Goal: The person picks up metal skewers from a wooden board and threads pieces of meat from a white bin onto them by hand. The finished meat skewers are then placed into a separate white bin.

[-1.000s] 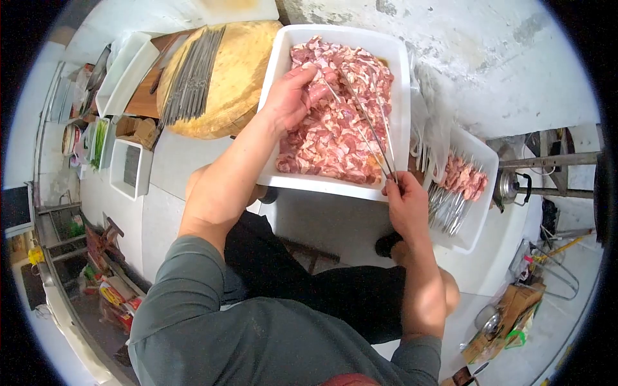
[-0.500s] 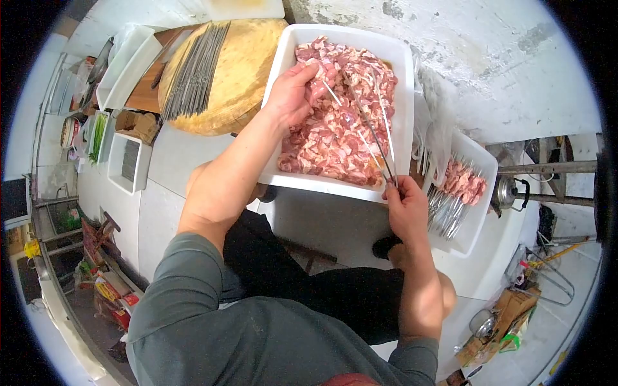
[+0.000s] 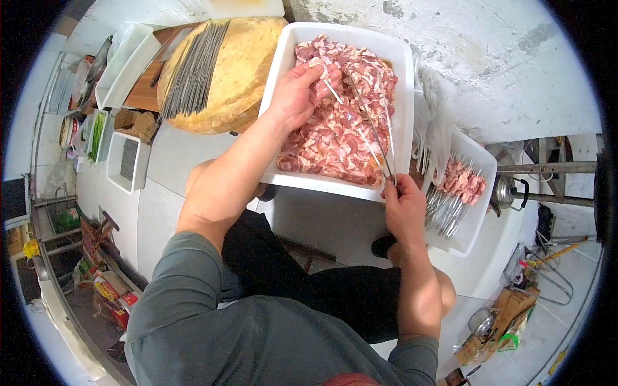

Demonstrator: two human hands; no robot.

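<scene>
A white tub full of raw cut meat sits before me. Over its far left part, my left hand is closed, its fingers pinching a piece of meat. My right hand is closed at the tub's near right corner, gripping thin metal skewers by their near ends. They fan out over the meat, and one bright skewer runs toward the meat in my left fingers. Whether its tip is inside that piece is hidden.
On the left, a round wooden board carries a bundle of metal skewers. To the right, a white bin holds skewers loaded with meat. A kettle stands beyond it. A small white container is at left.
My left hand has shifted slightly right and down, with its fingers turned a little around the meat. My right hand stays nearly in place with the skewers.
</scene>
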